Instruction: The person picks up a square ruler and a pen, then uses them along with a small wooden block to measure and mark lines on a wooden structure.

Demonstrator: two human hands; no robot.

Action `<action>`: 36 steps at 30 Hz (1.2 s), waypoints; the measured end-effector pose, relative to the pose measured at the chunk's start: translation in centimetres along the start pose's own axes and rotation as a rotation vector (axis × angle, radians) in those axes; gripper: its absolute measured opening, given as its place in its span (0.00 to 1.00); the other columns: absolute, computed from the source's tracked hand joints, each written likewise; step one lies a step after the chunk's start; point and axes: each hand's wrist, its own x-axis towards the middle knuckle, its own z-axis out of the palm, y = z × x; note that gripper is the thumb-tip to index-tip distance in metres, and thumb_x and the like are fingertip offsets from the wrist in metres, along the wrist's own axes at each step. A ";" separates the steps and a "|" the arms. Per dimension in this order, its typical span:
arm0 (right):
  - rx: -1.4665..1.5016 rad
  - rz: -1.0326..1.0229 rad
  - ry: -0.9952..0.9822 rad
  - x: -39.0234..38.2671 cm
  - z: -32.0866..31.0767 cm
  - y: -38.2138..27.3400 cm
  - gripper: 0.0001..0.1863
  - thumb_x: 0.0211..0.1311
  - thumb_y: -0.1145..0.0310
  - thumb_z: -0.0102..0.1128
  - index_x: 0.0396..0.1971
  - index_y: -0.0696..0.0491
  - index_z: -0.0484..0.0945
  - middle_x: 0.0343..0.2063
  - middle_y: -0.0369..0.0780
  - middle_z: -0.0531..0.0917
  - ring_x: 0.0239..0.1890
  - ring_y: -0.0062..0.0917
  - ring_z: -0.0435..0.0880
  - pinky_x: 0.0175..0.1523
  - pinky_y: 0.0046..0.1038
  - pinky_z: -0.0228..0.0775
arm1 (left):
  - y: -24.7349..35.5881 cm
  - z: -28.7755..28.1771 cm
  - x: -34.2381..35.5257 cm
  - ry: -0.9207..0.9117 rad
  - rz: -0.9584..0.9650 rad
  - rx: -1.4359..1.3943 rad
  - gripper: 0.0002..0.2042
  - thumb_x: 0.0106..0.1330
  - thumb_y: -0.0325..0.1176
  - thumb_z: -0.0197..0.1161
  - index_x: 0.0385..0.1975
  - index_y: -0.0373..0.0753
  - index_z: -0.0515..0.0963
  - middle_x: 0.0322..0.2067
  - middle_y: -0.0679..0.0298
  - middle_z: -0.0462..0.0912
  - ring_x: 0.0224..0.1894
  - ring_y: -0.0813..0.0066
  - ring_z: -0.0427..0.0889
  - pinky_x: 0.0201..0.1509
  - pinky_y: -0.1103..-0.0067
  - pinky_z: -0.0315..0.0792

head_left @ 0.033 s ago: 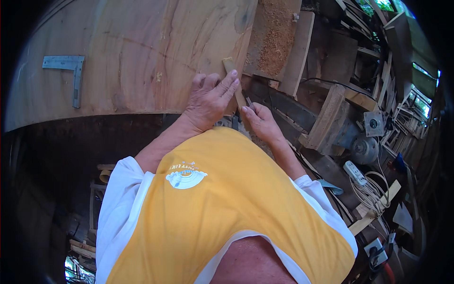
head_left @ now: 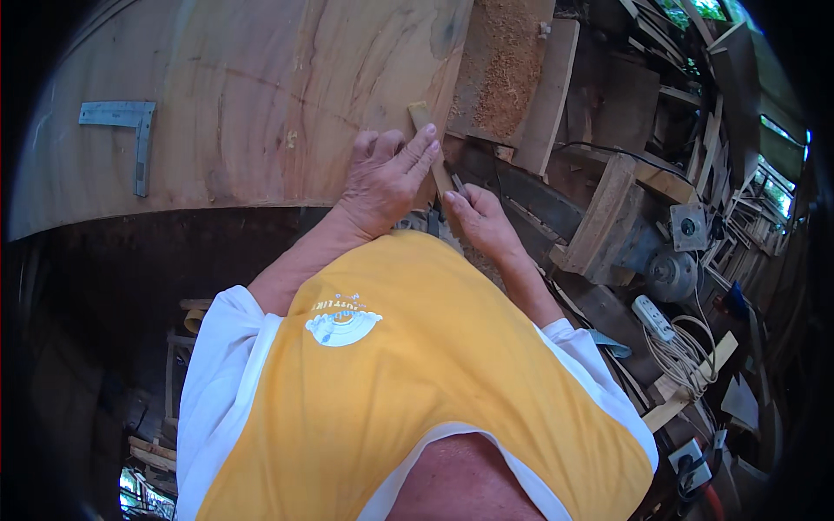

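Just beyond my yellow shirt (head_left: pixel 391 347), my right hand (head_left: pixel 483 224) pinched a slim dark tool (head_left: pixel 458 183) beside a wooden strip (head_left: pixel 420 115). My left hand (head_left: pixel 382 184) laid two fingers across the strip, whether gripping I couldn't tell; its far end overlapped the table (head_left: pixel 234 104). Farther off lay a metal square (head_left: pixel 142 143) and sawdust (head_left: pixel 514 62).

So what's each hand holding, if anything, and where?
The left hand holds the wood strip about midway; the right hand holds a slim dark tool, one end showing, its gripped part hidden.
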 end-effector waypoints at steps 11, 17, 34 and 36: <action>-0.003 -0.042 -0.090 1.8 -1.8 1.1 0.18 0.76 0.58 0.58 0.29 0.57 0.75 0.20 0.30 0.73 0.24 0.15 0.68 0.29 0.25 0.66 | 1.0 0.3 1.6 -0.017 -0.018 0.071 0.20 0.55 0.30 0.66 0.51 0.38 0.84 0.60 0.67 0.83 0.45 0.74 0.77 0.56 0.69 0.62; -0.167 -0.120 0.020 0.9 -0.6 0.7 0.21 0.74 0.56 0.60 0.26 0.58 0.74 0.19 0.32 0.74 0.25 0.19 0.70 0.31 0.29 0.68 | 0.8 0.3 0.4 -0.025 0.014 0.086 0.21 0.56 0.30 0.66 0.53 0.39 0.83 0.60 0.67 0.82 0.46 0.72 0.77 0.56 0.69 0.62; -0.592 -0.244 0.258 -5.4 1.0 -9.9 0.22 0.60 0.65 0.66 0.52 0.57 0.72 0.35 0.50 0.84 0.41 0.43 0.86 0.48 0.37 0.76 | -1.2 1.7 1.8 0.211 0.058 -0.304 0.23 0.58 0.25 0.68 0.56 0.35 0.79 0.50 0.52 0.81 0.46 0.53 0.81 0.51 0.65 0.78; -0.447 -0.431 0.291 -5.9 1.3 -11.2 0.21 0.60 0.65 0.66 0.49 0.57 0.73 0.35 0.49 0.84 0.40 0.41 0.86 0.47 0.36 0.76 | -1.0 1.2 2.1 0.227 0.042 -0.304 0.20 0.59 0.24 0.67 0.53 0.35 0.79 0.47 0.53 0.82 0.45 0.53 0.82 0.49 0.66 0.79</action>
